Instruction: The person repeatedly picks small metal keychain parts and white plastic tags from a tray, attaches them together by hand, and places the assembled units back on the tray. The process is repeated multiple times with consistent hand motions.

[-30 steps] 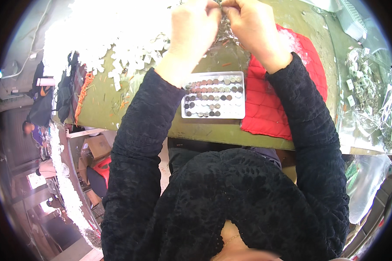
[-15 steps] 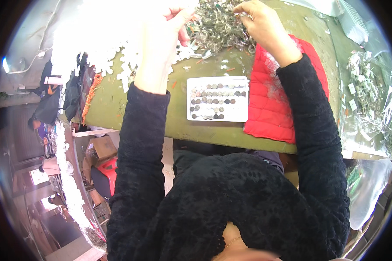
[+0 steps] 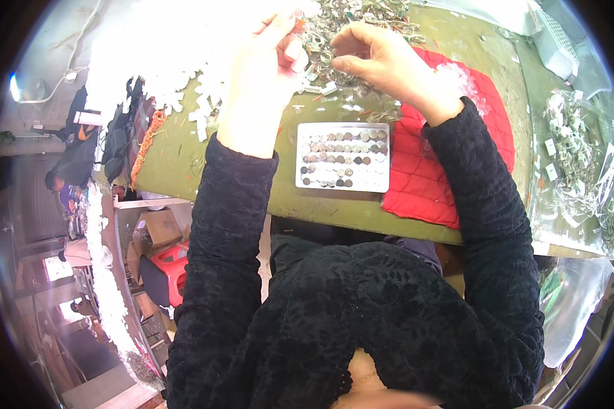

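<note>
My left hand (image 3: 278, 51), washed out by glare, has its fingers curled in a pinch at the left side of a tangled pile (image 3: 365, 15) of clear and greenish strands. A small orange bit shows at its fingertips; what they hold, if anything, cannot be made out. Beside it, my right hand (image 3: 375, 60) is open over the pile's near edge, with a gap between thumb and forefinger. Nearer to me lies a white tray (image 3: 300, 157) holding rows of small round button-like pieces, some silvery, some dark. Right of it, under my right forearm, is a red quilted cloth (image 3: 416, 184).
Small white pieces (image 3: 201, 112) scatter at the left of the green table (image 3: 307, 204). An orange cord bundle (image 3: 147, 146) lies at the left edge. Clear bags with tagged strands (image 3: 573, 157) and a pale basket (image 3: 556, 44) are on the right. A red stool (image 3: 174, 269) stands lower left.
My right hand has moved left and nearer to me, its fingers now apart beside my left hand. My left hand has turned and shifted slightly nearer. More of the pile shows.
</note>
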Demonstrator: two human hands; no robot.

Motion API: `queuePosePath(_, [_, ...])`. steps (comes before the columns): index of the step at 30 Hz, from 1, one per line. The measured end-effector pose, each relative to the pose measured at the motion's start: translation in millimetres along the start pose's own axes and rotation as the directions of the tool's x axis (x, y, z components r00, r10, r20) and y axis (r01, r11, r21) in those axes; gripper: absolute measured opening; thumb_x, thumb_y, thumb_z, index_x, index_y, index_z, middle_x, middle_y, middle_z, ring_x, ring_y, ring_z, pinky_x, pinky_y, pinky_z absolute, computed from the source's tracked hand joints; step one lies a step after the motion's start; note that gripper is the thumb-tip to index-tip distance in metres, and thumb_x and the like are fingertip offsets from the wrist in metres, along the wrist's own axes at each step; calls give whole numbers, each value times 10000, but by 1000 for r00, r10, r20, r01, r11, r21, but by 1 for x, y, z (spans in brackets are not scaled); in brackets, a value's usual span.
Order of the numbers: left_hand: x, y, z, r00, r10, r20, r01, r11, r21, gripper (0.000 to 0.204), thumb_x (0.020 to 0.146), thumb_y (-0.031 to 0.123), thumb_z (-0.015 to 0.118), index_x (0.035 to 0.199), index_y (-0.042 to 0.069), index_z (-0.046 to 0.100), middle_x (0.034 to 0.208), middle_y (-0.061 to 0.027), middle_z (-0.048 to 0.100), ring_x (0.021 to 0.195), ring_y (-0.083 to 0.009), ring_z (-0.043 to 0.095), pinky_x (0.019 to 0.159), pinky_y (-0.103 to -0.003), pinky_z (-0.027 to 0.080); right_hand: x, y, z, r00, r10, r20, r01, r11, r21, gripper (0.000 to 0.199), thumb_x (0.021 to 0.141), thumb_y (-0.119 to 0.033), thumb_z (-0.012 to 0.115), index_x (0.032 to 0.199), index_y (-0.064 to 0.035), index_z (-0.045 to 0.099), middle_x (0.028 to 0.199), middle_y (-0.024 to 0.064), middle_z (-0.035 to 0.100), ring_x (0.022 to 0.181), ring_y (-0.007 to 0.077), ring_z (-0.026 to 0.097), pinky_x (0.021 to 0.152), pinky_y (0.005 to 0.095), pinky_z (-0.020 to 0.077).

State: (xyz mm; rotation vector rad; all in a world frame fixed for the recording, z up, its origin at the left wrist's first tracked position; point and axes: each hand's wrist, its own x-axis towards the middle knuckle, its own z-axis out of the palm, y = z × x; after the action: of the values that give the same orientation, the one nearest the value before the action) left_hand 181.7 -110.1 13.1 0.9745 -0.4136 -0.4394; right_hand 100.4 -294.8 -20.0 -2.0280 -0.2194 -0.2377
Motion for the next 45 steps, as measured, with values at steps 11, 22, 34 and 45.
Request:
queuePosePath(11, [13,-22,8,999,24,-25,-21,990,138,160,921,76,611,1062,2,596,995,-114,640,800,-152,605,614,-260,487,1,6,-7,992,-44,116,16,973,231,236,882,-189,683,1000,15,696,918,56,710,850,116,644,803,271,499])
queuePosePath(22, [-24,-28,20,990,-137,-30,130,810,571,363,913,132,652,1199,-68,551,996,-144,664,646,-120,586,540,-238,488,4,3,-12,961,244,-131,-59,642,764,108,869,-73,676,942,3,701,827,31,678,752,102,610,680,227,476])
queuePosePath(34, [-24,-25,13,986,-130,-107,146,977,156,226,894,110,652,1064,-27,593,922,-103,656,536,-90,505,452,-224,391,5,11,-10,989,90,-116,-21,866,500,223,893,-220,694,1046,-57,695,909,-14,663,853,70,598,773,226,468])
queuePosePath(45, [-12,-32,13,993,-93,-76,101,989,111,195,902,128,639,1009,-28,591,849,-118,662,472,-109,524,403,-257,428,-2,-12,-14,971,219,-97,-62,624,779,89,932,-122,608,955,-38,628,814,21,630,695,90,568,642,218,451])
